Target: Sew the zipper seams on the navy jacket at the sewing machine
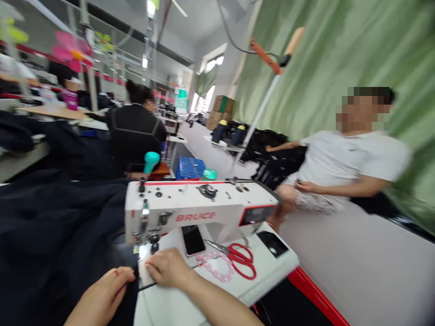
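Observation:
A white sewing machine (pixel 200 203) stands in front of me on its pale table (pixel 183 299). Dark fabric (pixel 64 235) spreads over the left side and reaches the needle area. My left hand (pixel 107 290) lies on this fabric with its fingers closed together, pressing or pinching its edge. My right hand (pixel 168 268) rests just right of the needle area, fingers curled at the fabric's border; what is beneath them is hidden. Right of it lie a phone (pixel 193 240), a pink beaded ring (pixel 217 267) and red-handled scissors (pixel 242 260).
A person in a white shirt (pixel 346 158) sits at the right, before a green curtain (pixel 326 59). Another person in dark clothes (pixel 136 127) sits ahead, facing away. A blue basket (pixel 190 167) stands behind the machine. A lamp arm (pixel 267 56) rises at the right.

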Demonstrator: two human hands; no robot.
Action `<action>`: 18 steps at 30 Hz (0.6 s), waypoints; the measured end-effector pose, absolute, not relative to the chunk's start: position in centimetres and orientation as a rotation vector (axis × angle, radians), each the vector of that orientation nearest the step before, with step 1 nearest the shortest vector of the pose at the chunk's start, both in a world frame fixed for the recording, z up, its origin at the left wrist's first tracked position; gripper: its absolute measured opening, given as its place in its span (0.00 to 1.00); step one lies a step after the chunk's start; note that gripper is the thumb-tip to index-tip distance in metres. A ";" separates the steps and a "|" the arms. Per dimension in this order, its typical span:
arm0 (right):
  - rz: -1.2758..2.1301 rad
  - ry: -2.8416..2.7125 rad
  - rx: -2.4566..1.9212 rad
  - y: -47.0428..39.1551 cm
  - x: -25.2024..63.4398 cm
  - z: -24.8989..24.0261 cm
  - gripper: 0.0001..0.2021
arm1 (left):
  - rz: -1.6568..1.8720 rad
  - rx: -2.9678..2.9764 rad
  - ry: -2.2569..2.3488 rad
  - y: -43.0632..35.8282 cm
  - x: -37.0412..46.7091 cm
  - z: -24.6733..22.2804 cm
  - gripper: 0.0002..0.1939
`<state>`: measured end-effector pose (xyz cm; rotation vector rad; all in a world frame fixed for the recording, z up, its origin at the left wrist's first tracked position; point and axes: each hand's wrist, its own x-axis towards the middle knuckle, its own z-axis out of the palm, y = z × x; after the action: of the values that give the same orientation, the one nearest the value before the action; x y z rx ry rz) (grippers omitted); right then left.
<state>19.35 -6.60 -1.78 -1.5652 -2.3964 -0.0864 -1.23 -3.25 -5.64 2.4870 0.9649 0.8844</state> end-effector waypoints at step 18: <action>-0.027 -2.349 -1.366 -6.7 19.5 -1.2 0.09 | 0.723 2.370 1.056 -5.2 -0.7 -2.4 0.14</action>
<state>19.49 -6.72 -1.19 -1.3663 -2.3493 -0.0271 -0.70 -5.15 -2.36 2.3702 1.0562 0.7234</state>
